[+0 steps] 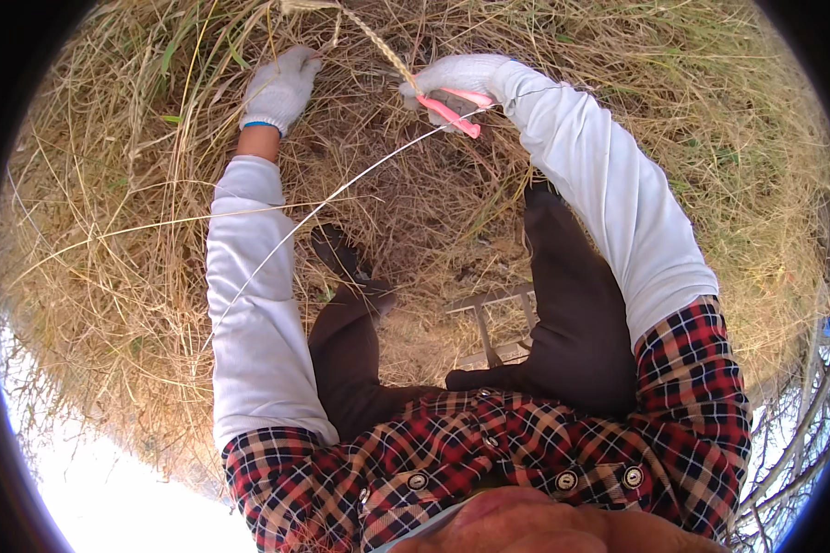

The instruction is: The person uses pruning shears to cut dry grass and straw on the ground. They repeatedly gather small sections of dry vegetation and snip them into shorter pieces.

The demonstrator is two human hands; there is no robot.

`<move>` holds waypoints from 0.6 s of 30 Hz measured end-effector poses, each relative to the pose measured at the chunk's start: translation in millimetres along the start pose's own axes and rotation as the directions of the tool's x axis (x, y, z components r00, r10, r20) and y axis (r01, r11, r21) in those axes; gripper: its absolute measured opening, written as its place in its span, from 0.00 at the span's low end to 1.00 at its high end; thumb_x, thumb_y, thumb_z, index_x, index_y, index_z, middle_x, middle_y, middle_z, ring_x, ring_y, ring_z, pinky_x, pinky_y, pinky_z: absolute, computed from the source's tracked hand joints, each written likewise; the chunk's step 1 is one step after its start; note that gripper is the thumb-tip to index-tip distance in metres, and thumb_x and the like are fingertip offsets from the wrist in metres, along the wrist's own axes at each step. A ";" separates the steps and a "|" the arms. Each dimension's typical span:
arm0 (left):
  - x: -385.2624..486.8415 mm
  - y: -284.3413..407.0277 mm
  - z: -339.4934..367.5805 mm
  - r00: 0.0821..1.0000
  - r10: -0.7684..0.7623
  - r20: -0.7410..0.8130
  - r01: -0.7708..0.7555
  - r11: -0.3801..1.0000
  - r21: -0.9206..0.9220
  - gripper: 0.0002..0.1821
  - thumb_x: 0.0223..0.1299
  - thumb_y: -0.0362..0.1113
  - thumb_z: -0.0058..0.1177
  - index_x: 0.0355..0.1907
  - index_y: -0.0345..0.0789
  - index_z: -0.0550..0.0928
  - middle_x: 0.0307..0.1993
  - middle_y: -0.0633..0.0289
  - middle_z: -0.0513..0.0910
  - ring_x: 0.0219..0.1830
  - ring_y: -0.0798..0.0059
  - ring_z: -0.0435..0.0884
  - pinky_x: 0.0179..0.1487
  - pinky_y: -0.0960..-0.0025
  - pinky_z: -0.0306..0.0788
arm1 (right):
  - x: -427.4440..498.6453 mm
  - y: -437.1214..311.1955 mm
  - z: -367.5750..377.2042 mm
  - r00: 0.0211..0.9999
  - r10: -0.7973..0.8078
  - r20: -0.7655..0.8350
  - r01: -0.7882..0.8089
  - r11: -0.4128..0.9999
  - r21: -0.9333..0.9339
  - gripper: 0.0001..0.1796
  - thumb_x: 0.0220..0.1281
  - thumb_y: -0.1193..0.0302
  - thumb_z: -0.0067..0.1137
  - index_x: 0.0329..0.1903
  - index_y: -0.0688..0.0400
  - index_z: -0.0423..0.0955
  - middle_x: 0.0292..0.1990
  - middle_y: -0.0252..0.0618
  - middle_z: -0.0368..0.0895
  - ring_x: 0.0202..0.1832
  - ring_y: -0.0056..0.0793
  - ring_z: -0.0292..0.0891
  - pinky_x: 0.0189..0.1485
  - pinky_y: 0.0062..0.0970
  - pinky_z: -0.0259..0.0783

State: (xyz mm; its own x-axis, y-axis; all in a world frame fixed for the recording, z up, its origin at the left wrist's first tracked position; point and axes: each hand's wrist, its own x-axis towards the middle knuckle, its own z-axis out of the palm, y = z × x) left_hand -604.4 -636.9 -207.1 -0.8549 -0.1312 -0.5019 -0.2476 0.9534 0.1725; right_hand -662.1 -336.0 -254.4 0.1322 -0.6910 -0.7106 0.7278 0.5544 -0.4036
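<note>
My left hand (280, 91), in a white knit glove with a blue cuff edge, lies on the dry grass at the upper left, its fingers partly hidden; what they touch cannot be told. At the upper centre my right hand (456, 86), gloved the same way, holds a hand tool with pink handles (449, 116); its working end is not plain to see. A twisted straw-coloured rope (380, 47) runs from the top edge down to this hand and tool. One thin pale stalk or strand (360, 176) arcs from near the handles across to my left sleeve.
Dry, tangled grass (415, 200) covers the ground around my hands and feet. Between my legs, beside the right one, lies a metal frame with crossbars (487, 325). Bare branches (795, 442) show at the lower right rim.
</note>
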 end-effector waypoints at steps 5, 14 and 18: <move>-15.1 17.5 -11.6 0.989 0.066 0.136 -0.056 0.995 -0.081 0.25 0.75 0.58 0.52 0.61 0.44 0.85 0.53 0.47 0.89 0.56 0.44 0.87 0.60 0.51 0.79 | 12.9 -6.8 10.0 0.999 -0.027 -0.024 0.027 1.000 0.008 0.23 0.75 0.50 0.64 0.53 0.57 0.83 0.27 0.36 0.84 0.23 0.27 0.82 0.24 0.28 0.79; -33.2 48.8 -1.3 0.985 0.153 0.080 -0.168 0.955 0.245 0.15 0.75 0.49 0.55 0.56 0.46 0.85 0.49 0.58 0.89 0.50 0.55 0.89 0.51 0.50 0.81 | 21.6 -1.5 18.2 0.966 -0.193 -0.170 0.138 0.947 -0.291 0.30 0.74 0.46 0.62 0.58 0.62 0.78 0.20 0.33 0.76 0.16 0.24 0.74 0.18 0.28 0.70; -22.9 53.5 0.0 0.875 0.422 -0.236 -0.293 0.852 0.434 0.24 0.67 0.41 0.63 0.65 0.45 0.78 0.69 0.62 0.77 0.70 0.56 0.74 0.70 0.42 0.67 | 11.3 1.4 9.0 0.988 -0.151 -0.042 0.143 0.978 -0.154 0.29 0.75 0.48 0.61 0.58 0.63 0.79 0.20 0.35 0.79 0.16 0.26 0.76 0.19 0.29 0.72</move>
State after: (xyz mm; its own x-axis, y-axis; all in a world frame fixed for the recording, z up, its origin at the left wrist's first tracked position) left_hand -598.0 -582.8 -186.4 -0.9605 0.2231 -0.1665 0.2378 0.9685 -0.0741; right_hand -653.6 -347.2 -257.8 -0.0080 -0.7468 -0.6650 0.6270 0.5143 -0.5851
